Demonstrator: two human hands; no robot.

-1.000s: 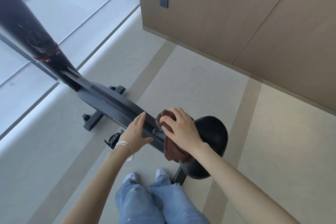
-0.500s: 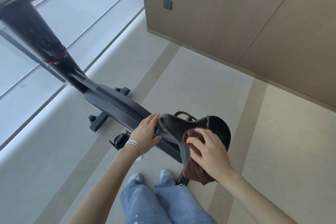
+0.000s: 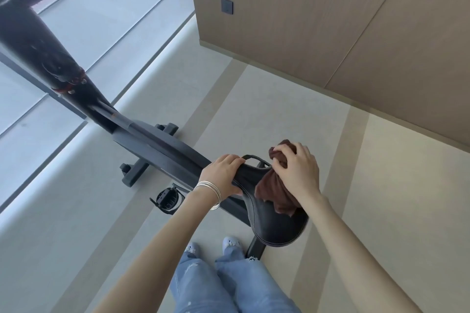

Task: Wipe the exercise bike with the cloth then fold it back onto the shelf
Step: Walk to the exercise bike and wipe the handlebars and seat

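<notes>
From the head camera, looking down, the right hand [image 3: 296, 173] is bunched around a brown cloth [image 3: 276, 192] and presses it onto the upper part of the black saddle [image 3: 277, 226] of the exercise bike [image 3: 157, 145], its fingers closed on a wad of fabric while the rest of the cloth drapes down over the seat's middle. The left hand [image 3: 223, 175], with thin bangles [image 3: 209, 189] at the wrist, is clamped over the narrow nose of the saddle, apparently to steady it. The wiping stage looks to be under way: the cloth sits on the seat, so the saddle is the part in hand, and nothing here tells whether the dark frame, the slanted front post [image 3: 50, 58] or the pedal [image 3: 166, 197] near the floor have been cleaned. The wide rear of the saddle lies bare below the cloth and probably awaits a pass. Folding has not started, since the cloth is crumpled, and no shelf shows in this view, only pale floor [image 3: 254, 109], a window and a wooden wall panel [image 3: 305, 20], so the return of the cloth remains to be done
</notes>
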